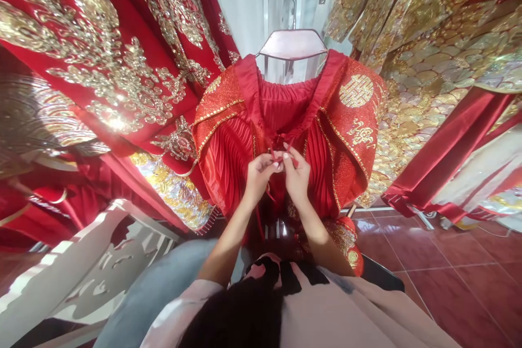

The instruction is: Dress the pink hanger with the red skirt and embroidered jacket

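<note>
A thin red tie (272, 152) is pinched at the front of a red pleated costume top (281, 111) by two hands.

Both forearms are stretched forward and angled inward; the left hand (260, 170) and right hand (296, 167) are brought together below the costume top's neckline, thumbs and fingertips nearly meeting. Both are closed on the tie; whether separate strands are held cannot be told. One costume top is hung from one white-plated hanger (291, 45), seen above its collar; one full round gold medallion (356, 91) is shown on its right shoulder. At least one gold-beaded red garment (118, 60) is hung left of it, at least one gold scale-patterned garment (424, 92) right of it.
</note>
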Motion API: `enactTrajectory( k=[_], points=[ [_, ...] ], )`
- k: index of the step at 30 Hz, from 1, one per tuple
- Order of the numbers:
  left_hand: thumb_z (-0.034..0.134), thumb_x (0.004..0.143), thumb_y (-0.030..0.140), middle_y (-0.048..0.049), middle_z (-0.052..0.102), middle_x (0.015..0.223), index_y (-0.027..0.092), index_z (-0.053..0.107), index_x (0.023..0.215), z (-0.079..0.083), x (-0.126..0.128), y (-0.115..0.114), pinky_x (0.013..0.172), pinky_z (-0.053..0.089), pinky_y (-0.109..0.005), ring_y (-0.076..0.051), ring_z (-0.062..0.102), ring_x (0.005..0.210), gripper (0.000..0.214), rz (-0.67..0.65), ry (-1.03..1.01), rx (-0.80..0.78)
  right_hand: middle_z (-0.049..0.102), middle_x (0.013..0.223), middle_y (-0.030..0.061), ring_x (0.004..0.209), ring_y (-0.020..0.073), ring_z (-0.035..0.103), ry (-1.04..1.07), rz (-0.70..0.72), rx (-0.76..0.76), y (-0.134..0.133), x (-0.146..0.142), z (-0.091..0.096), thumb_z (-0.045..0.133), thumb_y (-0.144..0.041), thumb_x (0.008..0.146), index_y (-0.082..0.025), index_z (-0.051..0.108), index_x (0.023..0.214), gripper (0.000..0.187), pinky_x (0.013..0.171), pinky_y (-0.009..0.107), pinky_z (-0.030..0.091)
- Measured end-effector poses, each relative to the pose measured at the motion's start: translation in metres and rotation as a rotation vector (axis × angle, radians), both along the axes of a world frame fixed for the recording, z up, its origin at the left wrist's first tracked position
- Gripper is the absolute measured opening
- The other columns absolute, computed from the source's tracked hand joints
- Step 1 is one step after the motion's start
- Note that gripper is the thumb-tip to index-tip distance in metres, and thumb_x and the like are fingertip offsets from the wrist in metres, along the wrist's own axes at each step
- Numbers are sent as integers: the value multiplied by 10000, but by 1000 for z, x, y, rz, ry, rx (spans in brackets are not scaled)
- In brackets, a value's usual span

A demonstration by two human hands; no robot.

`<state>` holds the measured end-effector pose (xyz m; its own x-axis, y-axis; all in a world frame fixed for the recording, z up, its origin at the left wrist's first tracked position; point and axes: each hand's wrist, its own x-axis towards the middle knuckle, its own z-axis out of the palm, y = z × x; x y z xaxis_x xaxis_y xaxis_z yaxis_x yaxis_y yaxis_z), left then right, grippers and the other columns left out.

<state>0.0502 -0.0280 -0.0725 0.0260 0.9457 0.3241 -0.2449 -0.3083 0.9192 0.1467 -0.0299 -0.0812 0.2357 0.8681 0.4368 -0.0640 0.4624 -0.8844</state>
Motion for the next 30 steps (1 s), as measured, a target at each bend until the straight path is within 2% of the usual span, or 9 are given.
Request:
enactTrajectory(
  k=[2,5,9,13,18,22,25,27,30],
  points=[
    [682,700,315,33,499,526,152,604,681,9,-7,3,466,315,-196,-74,421,468,182,27,166,57,701,987,71,719,146,675,-251,-32,1,-1,14,2,477,-384,882,-194,617,1113,330,715,273,529],
    [688,700,266,57,444,489,156,614,727,37,-17,6,445,257,-192,-61,361,434,135,127,376,198,713,826,55,605,143,656,-427,-148,37,0,40,19,462,-422,893,-192,625,1123,363,635,268,516],
    [719,679,181,94,393,459,194,572,875,94,-35,16,410,190,-199,-55,301,376,245,148,345,355,651,643,5,489,98,578,-187,-133,171,16,89,66,519,-399,870,-173,647,1012,297,538,236,484],
    [742,674,155,90,390,435,207,543,780,133,-67,47,400,162,-224,-57,280,375,232,245,328,499,556,547,-24,442,67,504,9,-119,198,41,138,106,596,-313,825,-163,649,896,175,467,197,437],
    [795,669,398,84,362,452,235,471,712,142,-97,68,421,175,-245,-61,259,419,365,413,206,545,627,686,23,593,108,597,-24,-121,191,49,141,120,608,-347,829,-179,620,1069,293,528,226,490],
    [748,631,586,87,217,432,248,463,686,147,-100,52,419,208,-241,-55,165,415,445,203,245,429,664,841,70,832,171,647,-153,-74,236,45,112,130,619,-403,827,-208,583,1176,402,651,276,532],
    [682,679,555,62,256,415,226,529,612,154,-103,40,441,264,-264,-63,225,408,368,68,472,378,660,966,94,1024,213,609,-256,-113,296,47,97,143,609,-429,832,-228,566,1212,432,759,313,530],
    [679,699,427,27,380,434,205,597,606,157,-104,35,512,341,-299,-93,334,450,255,177,706,398,640,1061,92,1144,228,550,-337,-210,366,51,90,151,543,-428,873,-244,560,1223,396,840,337,508],
    [662,693,241,-11,519,557,188,665,679,157,-101,32,655,400,-344,-140,452,555,54,512,956,475,611,1142,82,1225,234,485,-566,-381,441,56,79,155,426,-334,927,-235,569,1211,333,988,397,412]
  ],
)
